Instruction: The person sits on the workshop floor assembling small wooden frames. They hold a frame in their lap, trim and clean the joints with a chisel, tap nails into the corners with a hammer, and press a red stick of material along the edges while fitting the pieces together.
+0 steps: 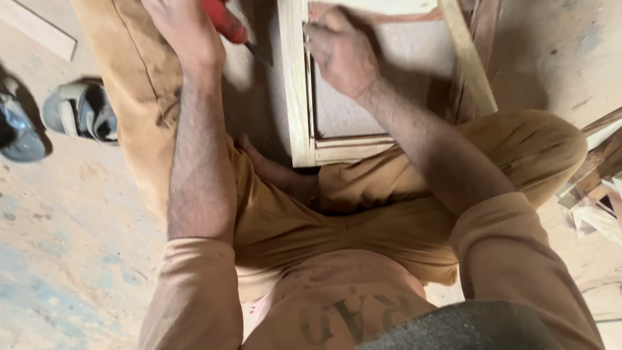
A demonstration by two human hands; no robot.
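my left hand (184, 32) was closed round a red-handled tool (223, 21), tip near the wooden frame (299, 91) lying by my knees. my right hand (340, 55) pressed curled fingers on its panel, gripping nothing. i judged i was working the frame's joint; next called for a steady tip.

Frame: wooden frame (301, 84) lies on the floor (65, 246), ahead of the seated person, between the knees.
Panel: panel (389, 71) sits inside the frame.
Right hand: right hand (340, 55) rests on the frame's left rail, fingers (317, 31) at the inner edge, partly over the panel.
Left hand: left hand (184, 29) is left of the frame, wrapped around a screwdriver (227, 23); its tip points toward the frame, just beside the rail.
Sandal: sandal (81, 110) lies on the floor far left, well apart from the frame.
Scraps: wood scraps (599, 168) lie at the right edge, beyond the right knee.
Plank: plank (39, 29) lies at top left, behind the sandal.
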